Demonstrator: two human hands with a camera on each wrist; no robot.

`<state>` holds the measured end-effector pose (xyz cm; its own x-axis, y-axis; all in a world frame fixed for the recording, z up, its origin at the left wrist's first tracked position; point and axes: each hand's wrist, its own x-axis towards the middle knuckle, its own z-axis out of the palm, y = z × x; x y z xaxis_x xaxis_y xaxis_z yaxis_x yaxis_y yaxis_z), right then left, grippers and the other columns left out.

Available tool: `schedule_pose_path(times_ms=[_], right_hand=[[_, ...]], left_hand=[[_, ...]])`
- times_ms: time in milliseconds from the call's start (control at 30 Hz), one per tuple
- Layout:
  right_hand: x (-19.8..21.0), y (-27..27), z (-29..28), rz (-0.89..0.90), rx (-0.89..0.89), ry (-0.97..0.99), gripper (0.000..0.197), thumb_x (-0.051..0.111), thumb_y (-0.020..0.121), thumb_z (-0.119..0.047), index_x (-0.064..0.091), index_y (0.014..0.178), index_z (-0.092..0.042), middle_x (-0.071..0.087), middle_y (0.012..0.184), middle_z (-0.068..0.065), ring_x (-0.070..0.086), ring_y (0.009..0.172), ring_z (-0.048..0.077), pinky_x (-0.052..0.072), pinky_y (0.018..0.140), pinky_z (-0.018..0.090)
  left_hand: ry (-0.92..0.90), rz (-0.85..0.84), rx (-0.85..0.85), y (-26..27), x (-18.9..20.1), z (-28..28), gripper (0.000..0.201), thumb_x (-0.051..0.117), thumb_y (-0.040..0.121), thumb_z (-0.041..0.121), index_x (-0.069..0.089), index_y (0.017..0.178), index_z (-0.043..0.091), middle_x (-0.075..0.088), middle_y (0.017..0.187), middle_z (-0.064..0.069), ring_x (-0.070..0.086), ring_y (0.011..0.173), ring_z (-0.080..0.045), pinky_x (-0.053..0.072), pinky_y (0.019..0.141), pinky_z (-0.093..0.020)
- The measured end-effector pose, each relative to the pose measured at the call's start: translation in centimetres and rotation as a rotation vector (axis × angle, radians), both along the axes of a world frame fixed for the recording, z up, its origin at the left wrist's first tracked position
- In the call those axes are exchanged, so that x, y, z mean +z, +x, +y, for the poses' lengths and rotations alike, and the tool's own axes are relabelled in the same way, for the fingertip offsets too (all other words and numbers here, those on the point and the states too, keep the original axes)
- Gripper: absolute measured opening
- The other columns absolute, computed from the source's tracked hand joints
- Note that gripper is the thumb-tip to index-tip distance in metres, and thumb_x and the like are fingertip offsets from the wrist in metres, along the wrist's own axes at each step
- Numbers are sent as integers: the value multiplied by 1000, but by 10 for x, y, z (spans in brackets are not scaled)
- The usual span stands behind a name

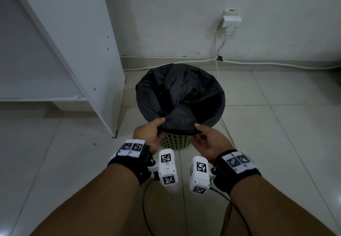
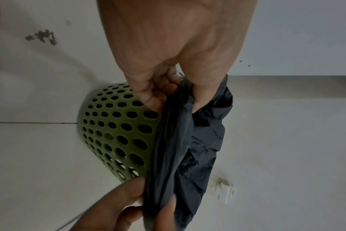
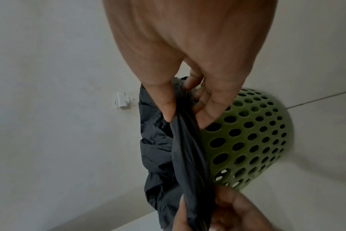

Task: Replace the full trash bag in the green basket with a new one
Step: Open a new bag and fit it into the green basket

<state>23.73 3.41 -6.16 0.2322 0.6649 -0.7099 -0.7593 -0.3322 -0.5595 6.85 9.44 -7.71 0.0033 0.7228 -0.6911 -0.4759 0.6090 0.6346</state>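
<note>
Pinching bag rim point(image 1: 177, 132) between fingers point(image 2: 199, 100)

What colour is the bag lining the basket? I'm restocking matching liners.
Black trash bag, plain, clearest in the head view.

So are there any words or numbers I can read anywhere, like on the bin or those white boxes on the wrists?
No readable words or numbers.
White boxes on the wrists: only black-and-white square code patterns, no letters.
Wrist straps: the same kind of patterns, no words.
Green basket: only round holes, no label.
Black trash bag: no print.
Wall plug: no visible writing.
</note>
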Motion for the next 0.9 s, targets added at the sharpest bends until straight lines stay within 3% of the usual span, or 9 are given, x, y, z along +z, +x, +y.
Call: schedule_pose_path(times_ms=[67,167,300,400,533,600,667,767,900], right_hand=[[3,8,0,-26,9,-29,5,69,88,-10,66,93,-10,68,91,10,63,83,23,54,82,37],[5,19,1,-35,11,-60,8,69,87,-15,66,92,-10,66,85,9,61,79,21,49,84,35],[9,16,5,-5,-8,-43,2,65,90,-5,63,88,-5,66,82,10,63,76,20,57,71,31],[11,9,7,22,-41,-35,4,61,92,-1,63,92,-4,67,86,10,64,77,20,59,53,24],[9,0,5,30,-4,-54,6,62,92,-3,63,98,-6,67,87,8,62,77,17,55,46,21],[8,-1,2,32,28,-60,7,63,92,-4,63,98,-7,68,85,7,62,76,16,56,47,20],[9,2,-1,13,68,-64,6,66,90,-6,63,95,-7,69,79,7,62,75,17,57,50,22],[7,12,-2,-59,85,-59,9,69,88,-11,65,96,-9,71,81,8,64,77,18,56,65,29],[6,23,-4,-71,51,-58,18,71,86,-15,65,102,-8,66,89,9,62,80,20,53,74,30]], left_hand=[[-10,4,-31,-7,1,7,24,73,84,2,69,107,-4,73,108,-19,71,81,-23,59,55,-26],[-16,4,-91,-16,6,17,28,69,86,-4,64,113,-6,71,106,-18,69,85,-24,61,53,-28],[-17,-12,-108,-18,9,21,25,69,88,-1,64,113,-3,71,108,-16,69,88,-24,61,61,-31],[-28,-100,-59,-12,6,12,32,75,86,8,67,116,0,73,113,-17,71,98,-27,62,64,-34],[-22,-48,-32,4,0,-6,29,78,83,7,69,109,2,75,106,-15,71,90,-24,61,67,-35],[-12,-16,-8,5,-1,-5,27,76,83,4,68,108,0,74,104,-17,71,87,-25,61,65,-35],[-29,-13,-56,3,2,1,25,71,86,1,67,110,-1,73,101,-17,70,82,-24,60,55,-32],[-57,-13,-164,-9,9,13,17,65,89,-3,64,107,1,70,92,-13,67,77,-21,57,45,-28],[-47,54,-268,-21,10,24,31,66,90,-1,62,120,0,69,106,-14,65,82,-20,62,57,-32]])
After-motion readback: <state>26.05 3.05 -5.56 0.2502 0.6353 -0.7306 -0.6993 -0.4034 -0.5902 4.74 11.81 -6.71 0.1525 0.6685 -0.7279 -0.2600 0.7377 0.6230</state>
